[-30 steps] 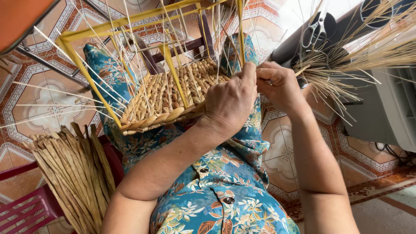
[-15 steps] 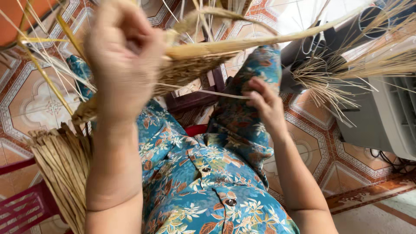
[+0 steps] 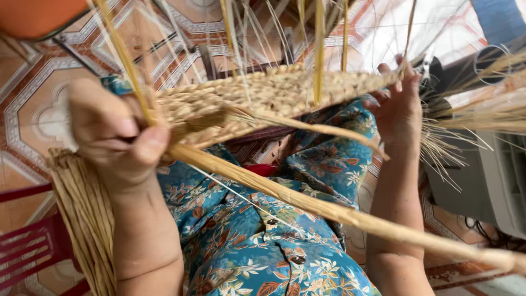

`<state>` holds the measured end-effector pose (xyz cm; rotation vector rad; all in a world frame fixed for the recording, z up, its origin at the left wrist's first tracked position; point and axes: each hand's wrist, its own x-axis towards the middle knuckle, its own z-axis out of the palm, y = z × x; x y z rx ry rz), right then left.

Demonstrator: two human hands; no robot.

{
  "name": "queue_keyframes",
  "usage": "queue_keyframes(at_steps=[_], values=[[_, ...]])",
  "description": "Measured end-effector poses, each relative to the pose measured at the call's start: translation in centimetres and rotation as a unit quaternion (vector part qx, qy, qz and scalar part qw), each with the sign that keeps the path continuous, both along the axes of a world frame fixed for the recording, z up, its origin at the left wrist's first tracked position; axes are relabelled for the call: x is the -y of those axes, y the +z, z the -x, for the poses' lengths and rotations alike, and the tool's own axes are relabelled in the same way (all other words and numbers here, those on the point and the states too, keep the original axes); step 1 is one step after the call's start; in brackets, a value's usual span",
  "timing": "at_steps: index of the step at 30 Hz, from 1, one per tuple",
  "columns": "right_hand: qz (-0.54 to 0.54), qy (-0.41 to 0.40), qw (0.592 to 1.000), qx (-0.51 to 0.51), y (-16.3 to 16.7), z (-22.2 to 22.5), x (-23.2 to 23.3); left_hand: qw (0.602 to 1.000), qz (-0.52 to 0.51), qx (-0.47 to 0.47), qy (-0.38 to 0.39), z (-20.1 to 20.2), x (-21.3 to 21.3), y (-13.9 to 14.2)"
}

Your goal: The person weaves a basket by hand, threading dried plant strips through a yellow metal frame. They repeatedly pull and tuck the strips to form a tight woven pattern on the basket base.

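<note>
Work in hand: I see a woven basket base point(image 3: 274, 96) of flat straw-coloured plaiting, held up on edge across the middle of the frame, over my lap.
Left hand point(image 3: 112, 137): left of centre, fingers closed around a thick twisted rush strand point(image 3: 339, 211) where it meets the near corner of the weave; thumb pressed on top.
Right hand point(image 3: 397, 107): upper right, fingers curled at the far edge of the base; it touches the weave, but I cannot tell whether it is clamped on a stake or only steadying.
Strand: runs from my left grip down to the lower right corner, free along its length.
Done so far: I judge the flat bottom woven tight and whole; it reads as one solid mat.
Left to do: the upright stakes point(image 3: 319, 49) stand bare above the base, top centre, with no side rows on them, so the walls look unstarted.
Supply: a bundle of rushes point(image 3: 82, 214) hangs at lower left, beside a red plastic stool point(image 3: 27, 246); loose straw point(image 3: 482, 115) fans out at right.
Floor: patterned tiles point(image 3: 33, 109) behind, upper left.
</note>
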<state>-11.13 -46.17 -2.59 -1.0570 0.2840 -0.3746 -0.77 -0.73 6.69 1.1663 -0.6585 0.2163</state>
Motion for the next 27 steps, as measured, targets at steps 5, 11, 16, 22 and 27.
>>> queue_keyframes(at_steps=[5,11,16,22,27], values=[[0.036,-0.022,0.999,-0.022,-1.6,0.8,-2.3,0.982,-0.14,-0.124,-0.003,1.0,-2.0,-4.2],[0.116,-0.067,0.988,-0.075,-5.2,3.9,-6.0,0.912,-0.396,0.015,0.103,0.4,-4.5,-9.6],[0.188,-0.076,0.972,-0.121,-6.3,3.9,-6.9,0.886,-0.455,-0.016,0.086,0.9,-4.9,-11.8],[0.432,-0.042,0.861,-0.266,-1.8,5.0,-4.6,0.842,-0.527,0.026,0.111,0.8,-3.7,-10.5],[0.651,-0.162,0.74,-0.045,3.0,5.3,-7.5,0.847,-0.519,0.039,0.11,-0.8,-3.2,-10.6]])
